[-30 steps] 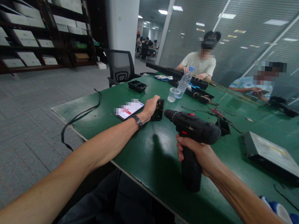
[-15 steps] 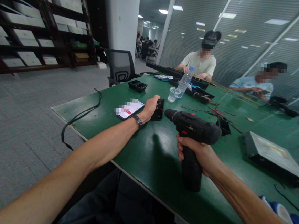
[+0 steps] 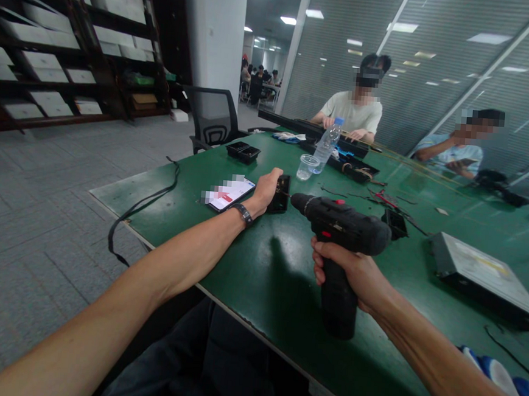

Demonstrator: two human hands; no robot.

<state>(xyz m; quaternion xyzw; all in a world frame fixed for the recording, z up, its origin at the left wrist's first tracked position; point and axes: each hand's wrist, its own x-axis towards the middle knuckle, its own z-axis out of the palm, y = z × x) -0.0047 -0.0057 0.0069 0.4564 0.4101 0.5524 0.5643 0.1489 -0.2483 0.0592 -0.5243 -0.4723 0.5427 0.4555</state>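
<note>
A black cordless drill (image 3: 356, 223) is gripped by its handle in my right hand (image 3: 339, 262), its chuck pointing left. The drill's thin bit reaches toward a small black tray (image 3: 281, 200) standing tilted up on the green table. My left hand (image 3: 265, 192) grips the left side of this tray, with the thumb on top and the other fingers mostly hidden behind it. Just left of that hand lies a phone (image 3: 232, 194) with its screen lit. Whether the bit touches anything in the tray I cannot tell.
Behind the tray stand a plastic cup (image 3: 307, 168) and a water bottle (image 3: 328, 147). Black trays (image 3: 243, 152) sit farther left; a metal-topped box (image 3: 487, 273) lies on the right. Two people sit across the green table (image 3: 259, 265). A black strap (image 3: 149, 204) hangs over the left edge.
My hands, the drill and the tray hold almost the same place. The person at the far right has raised one hand toward the head.
</note>
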